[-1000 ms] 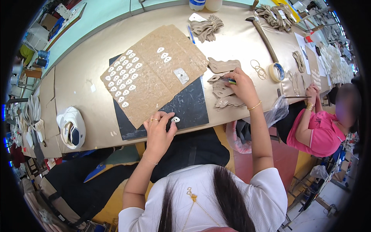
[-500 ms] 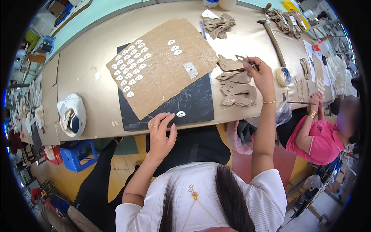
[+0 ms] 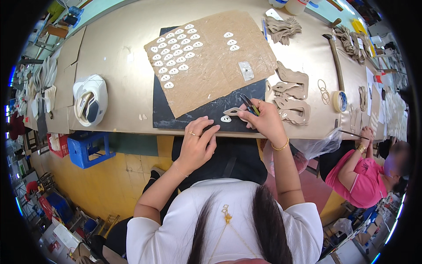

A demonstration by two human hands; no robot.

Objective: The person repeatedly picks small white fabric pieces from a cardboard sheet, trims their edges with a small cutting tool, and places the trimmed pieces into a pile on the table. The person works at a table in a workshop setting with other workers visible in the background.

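Note:
My right hand (image 3: 266, 122) pinches a small beige cut-out piece (image 3: 232, 111) and has slim dark pen-like tools (image 3: 249, 104) between its fingers. Just below that piece, a white rounded-triangle patch with two dark holes (image 3: 226, 119) lies on the black mat (image 3: 176, 119). At the mat's near edge my left hand (image 3: 198, 143) rests with bent, parted fingers and holds nothing. A brown board (image 3: 206, 75) lies askew on the mat. Similar white patches (image 3: 176, 46) sit on it in rows at the left, with a few more at its upper right.
Stacked beige pieces (image 3: 292, 110) lie right of the mat, near a tape roll (image 3: 340, 101) and a long-handled hammer (image 3: 336, 61). A white shoe-shaped item (image 3: 91, 100) stands at the left. A person in pink (image 3: 358, 176) sits at the right, and a blue stool (image 3: 90, 149) stands below.
My right hand has come from the beige stacks to the mat, bringing a beige piece beside the white patch. The left hand stays near the mat's edge. The whole view has shifted.

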